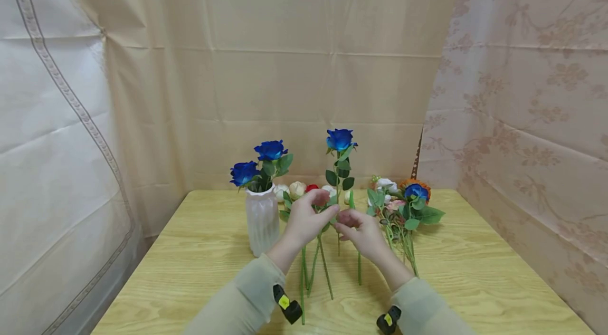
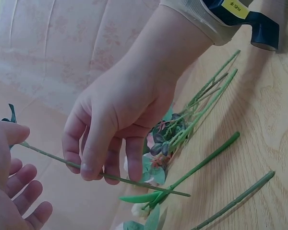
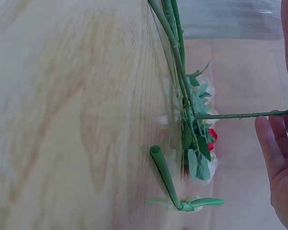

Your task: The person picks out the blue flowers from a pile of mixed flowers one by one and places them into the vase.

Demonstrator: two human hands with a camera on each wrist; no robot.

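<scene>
A long-stemmed blue rose (image 1: 340, 140) stands upright between the two hands, bloom at the top and leaves below it. My left hand (image 1: 305, 221) pinches its stem just under the leaves, with the thumb laid across it in the left wrist view. Lower down, my right hand (image 1: 364, 230) pinches the same stem (image 2: 50, 155) between thumb and fingers. The bare stem end sticks out past the right fingers, above the table. To the left, a white ribbed vase (image 1: 262, 224) holds two blue roses (image 1: 271, 150).
Behind the hands lie white, cream and red flowers (image 1: 297, 190), their green stems (image 1: 304, 282) pointing toward the near edge. At the right is a mixed bunch (image 1: 404, 203) with orange, white and blue blooms. The wooden table (image 1: 480, 271) is backed by hanging cloth (image 1: 304, 71).
</scene>
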